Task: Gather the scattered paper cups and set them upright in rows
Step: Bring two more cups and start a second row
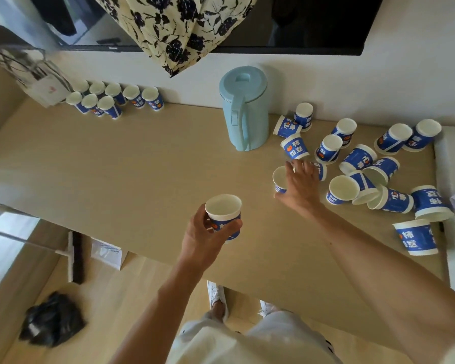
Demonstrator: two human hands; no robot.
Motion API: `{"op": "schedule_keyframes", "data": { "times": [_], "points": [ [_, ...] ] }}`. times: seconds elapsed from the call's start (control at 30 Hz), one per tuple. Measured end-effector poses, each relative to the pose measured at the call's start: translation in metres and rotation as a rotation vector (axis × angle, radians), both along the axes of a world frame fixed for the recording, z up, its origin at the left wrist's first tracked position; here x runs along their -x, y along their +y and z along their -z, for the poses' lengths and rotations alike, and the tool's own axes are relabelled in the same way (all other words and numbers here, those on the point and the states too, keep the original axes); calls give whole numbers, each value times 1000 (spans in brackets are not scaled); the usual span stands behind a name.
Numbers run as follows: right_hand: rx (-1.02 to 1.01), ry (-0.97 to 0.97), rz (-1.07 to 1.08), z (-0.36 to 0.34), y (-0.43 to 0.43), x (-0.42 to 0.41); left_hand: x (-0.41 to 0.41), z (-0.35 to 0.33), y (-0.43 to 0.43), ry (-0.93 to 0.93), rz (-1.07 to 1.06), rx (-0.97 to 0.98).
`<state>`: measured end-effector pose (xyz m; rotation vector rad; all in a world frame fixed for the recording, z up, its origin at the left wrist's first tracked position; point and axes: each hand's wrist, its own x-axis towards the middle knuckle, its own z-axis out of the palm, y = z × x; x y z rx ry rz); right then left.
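Blue-and-white paper cups lie scattered over the right half of the wooden table (116, 166), some upside down, some on their sides. My left hand (208, 239) holds one cup (224, 214) upright above the table's front edge. My right hand (300, 183) is closed around another upright cup (279, 179) at the left edge of the scattered pile (373, 169). At the far left, against the wall, several cups stand upright in two rows (111, 97).
A light blue lidded jug (246, 109) stands between the rows and the pile. A floral cloth (179, 30) hangs over a dark screen (313, 22) above. A white bag (41, 80) sits beside the rows. On the floor are a broom (75, 257) and a black bag (51, 317).
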<state>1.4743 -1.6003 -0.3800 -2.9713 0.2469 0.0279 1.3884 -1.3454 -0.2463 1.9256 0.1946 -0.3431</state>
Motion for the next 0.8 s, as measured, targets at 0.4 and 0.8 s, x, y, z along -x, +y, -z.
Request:
{"op": "schedule_keyframes", "data": {
  "times": [0.4, 0.8],
  "points": [
    [-425, -158, 52, -26, 9, 33, 13, -3, 1, -15, -53, 70],
    [-1007, -246, 173, -86, 115, 62, 3, -32, 88, -126, -86, 181]
  ]
}}
